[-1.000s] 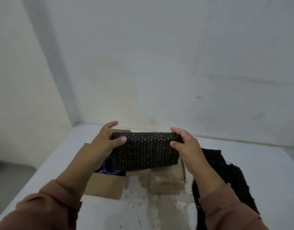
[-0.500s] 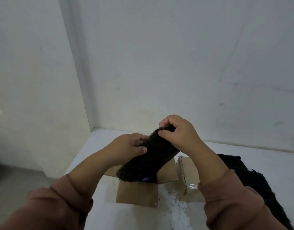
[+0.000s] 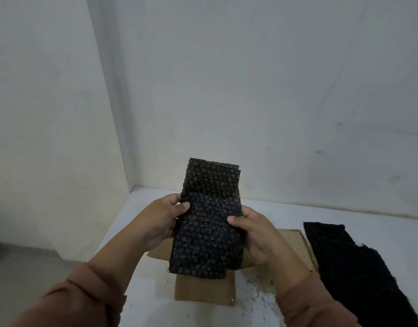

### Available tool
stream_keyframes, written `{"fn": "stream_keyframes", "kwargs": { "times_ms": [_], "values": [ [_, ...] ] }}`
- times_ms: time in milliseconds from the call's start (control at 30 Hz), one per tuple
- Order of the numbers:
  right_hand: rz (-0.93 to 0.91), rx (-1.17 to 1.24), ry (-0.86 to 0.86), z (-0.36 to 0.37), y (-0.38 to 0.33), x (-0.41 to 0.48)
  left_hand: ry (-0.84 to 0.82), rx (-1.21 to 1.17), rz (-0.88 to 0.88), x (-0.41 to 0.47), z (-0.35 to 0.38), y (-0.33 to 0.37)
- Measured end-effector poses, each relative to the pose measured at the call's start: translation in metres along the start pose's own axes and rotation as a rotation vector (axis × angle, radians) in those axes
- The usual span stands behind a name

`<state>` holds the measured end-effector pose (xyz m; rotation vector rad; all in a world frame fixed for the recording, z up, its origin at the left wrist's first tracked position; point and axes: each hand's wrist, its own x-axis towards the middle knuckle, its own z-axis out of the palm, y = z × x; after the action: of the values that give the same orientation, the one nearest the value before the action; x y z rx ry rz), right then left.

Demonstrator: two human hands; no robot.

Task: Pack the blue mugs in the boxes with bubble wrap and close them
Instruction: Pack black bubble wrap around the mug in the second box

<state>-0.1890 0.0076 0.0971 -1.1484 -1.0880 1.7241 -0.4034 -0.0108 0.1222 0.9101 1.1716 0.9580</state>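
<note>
Above the cardboard box [image 3: 203, 291], your sheet of black bubble wrap [image 3: 208, 220] now stands on end, its long side running up and away from you. A second ago you held it flat and crosswise over the box, and half a second ago it was bunched between your hands in mid-turn. The top edge shows two layers slightly offset, so it looks folded double. My reading is that you are still readying the padding and nothing is wrapped or closed yet.

Your left hand [image 3: 165, 218] grips the sheet's left edge, thumb pressed on the near face and fingers curled behind. Your right hand [image 3: 257, 234] grips the right edge a little lower in the same way. Both forearms reach forward and slightly inward, with the rust-coloured sleeves [image 3: 85, 298] low in view.

The blue mug seen earlier inside the box is hidden now behind the raised sheet, so I cannot tell whether it sits there. The box rests on the white table [image 3: 387, 237] directly under your hands, flaps spread open. A second dark sheet [image 3: 345, 260] lies flat on the table just beside the box's right flap.
</note>
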Motion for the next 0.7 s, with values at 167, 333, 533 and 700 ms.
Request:
{"fn": "stream_keyframes", "kwargs": {
  "times_ms": [167,333,533,700],
  "values": [
    [-0.059,-0.117,0.071,-0.003,-0.007,-0.003,-0.022,-0.018,0.084,-0.001,-0.004,-0.007],
    [-0.109,-0.137,0.045,-0.006,-0.014,-0.011,-0.095,-0.256,0.057,-0.001,-0.010,-0.017],
    [-0.163,-0.226,0.078,-0.008,-0.011,-0.004,-0.108,-0.059,-0.200,0.000,0.003,-0.031],
    [0.045,-0.070,-0.006,-0.011,0.002,0.006,-0.002,-0.224,-0.152,0.007,0.006,-0.035]
  ]
}}
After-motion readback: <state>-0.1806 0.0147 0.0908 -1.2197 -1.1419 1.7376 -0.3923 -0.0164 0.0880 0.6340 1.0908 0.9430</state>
